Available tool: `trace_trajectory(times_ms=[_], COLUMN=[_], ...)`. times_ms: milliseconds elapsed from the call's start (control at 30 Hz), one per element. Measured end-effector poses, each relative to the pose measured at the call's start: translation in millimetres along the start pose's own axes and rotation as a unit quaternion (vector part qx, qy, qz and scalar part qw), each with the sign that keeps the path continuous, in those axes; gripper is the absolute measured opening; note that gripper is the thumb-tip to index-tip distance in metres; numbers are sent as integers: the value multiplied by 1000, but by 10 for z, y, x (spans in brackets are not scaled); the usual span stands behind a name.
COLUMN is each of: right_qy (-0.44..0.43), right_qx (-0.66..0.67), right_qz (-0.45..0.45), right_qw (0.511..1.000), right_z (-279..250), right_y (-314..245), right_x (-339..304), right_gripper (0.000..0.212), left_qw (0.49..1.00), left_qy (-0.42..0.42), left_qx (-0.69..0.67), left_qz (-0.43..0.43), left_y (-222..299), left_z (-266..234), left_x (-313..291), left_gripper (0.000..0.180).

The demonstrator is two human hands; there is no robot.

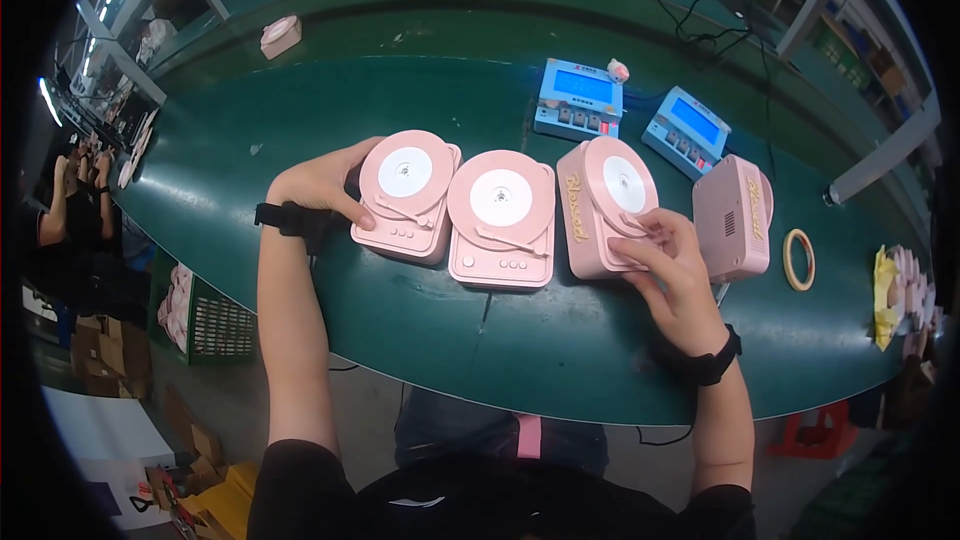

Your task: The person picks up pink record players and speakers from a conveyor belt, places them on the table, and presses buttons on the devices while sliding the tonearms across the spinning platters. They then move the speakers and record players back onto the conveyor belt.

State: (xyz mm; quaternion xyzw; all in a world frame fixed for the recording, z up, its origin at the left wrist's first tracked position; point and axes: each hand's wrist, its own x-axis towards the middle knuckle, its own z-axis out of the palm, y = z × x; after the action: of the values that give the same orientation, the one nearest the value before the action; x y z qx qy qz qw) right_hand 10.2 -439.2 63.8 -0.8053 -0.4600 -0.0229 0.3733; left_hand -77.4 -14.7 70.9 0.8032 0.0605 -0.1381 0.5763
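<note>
Three small pink record-player-shaped speakers stand side by side on the green tabletop, each with a round disc and a white centre. My left hand [325, 185] grips the leftmost speaker [405, 172], thumb on its front edge and the other fingers hidden behind. The middle speaker [502, 205] faces up, with neither hand on it. On its right, my right hand [680, 285] is closed on the right speaker [582, 215], fingers near its tonearm; this one is tilted, showing raised gold lettering on its side. A fourth pink speaker [730, 220] stands turned beyond that hand.
Two blue boxes with lit screens, a left one [580, 100] and a right one [688, 130], stand behind the speakers. A tape roll [799, 260] lies at right. Another pink piece [281, 37] sits far left. A green crate [222, 325] stands below the table [420, 330]. People work at far left.
</note>
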Motion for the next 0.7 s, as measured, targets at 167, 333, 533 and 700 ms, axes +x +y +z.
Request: trace_trajectory(times_ms=[167,333,533,700], right_qy=[3,7,7,7], right_qx=[-2,11,11,12], right_qz=[-4,10,14,5], right_qw=[1000,1000,1000,1000], right_z=[-9,-30,-23,-6], right_y=[27,30,20,18], right_x=[0,0,-5,-7], right_gripper=[43,43,42,43], left_qw=[1000,1000,1000,1000], left_qy=[4,3,5,5], left_qx=[4,3,-2,-6], left_qz=[-4,-5,-3,-3], left_y=[10,1,19,0], left_z=[-2,5,20,10], left_x=[11,19,13,-6], left_gripper=[116,116,116,116])
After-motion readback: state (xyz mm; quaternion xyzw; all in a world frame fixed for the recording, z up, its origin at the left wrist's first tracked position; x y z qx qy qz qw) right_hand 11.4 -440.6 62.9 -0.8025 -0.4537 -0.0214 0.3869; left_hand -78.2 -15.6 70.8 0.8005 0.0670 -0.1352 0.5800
